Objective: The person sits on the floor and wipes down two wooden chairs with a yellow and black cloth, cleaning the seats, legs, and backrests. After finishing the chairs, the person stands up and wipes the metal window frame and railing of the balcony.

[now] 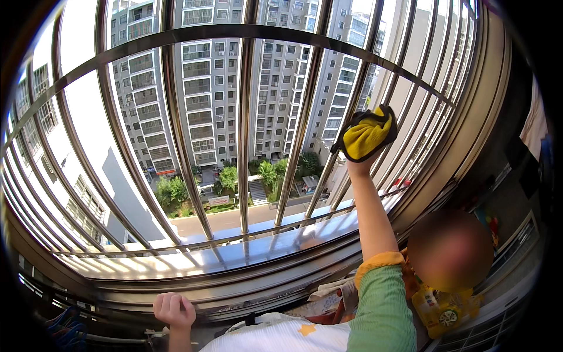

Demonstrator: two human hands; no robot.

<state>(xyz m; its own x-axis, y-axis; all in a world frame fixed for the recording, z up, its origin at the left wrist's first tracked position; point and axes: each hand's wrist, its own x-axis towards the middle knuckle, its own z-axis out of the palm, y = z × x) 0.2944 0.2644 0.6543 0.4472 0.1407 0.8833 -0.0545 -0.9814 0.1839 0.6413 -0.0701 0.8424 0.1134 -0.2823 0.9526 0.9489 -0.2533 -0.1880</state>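
My right arm reaches up toward the upright metal bars of a window guard. In my right hand [363,163] is a bunched yellow cloth with black edging [368,134], and the fingers are mostly hidden by it. The cloth overlaps a steel bar [323,179] in the view, and I cannot tell how tightly it wraps around any bar. Low on the left, my left hand [174,309] is curled into a fist with nothing visible in it. It appears just in front of the window's sliding track [220,295].
A horizontal rail [259,31] crosses the bars. Below them runs a shiny metal sill [272,246]. At right, a person's blurred head [451,251] is close to my arm, above a yellow plastic item [433,308]. Blue hangers [66,328] lie lower left. Apartment buildings stand outside.
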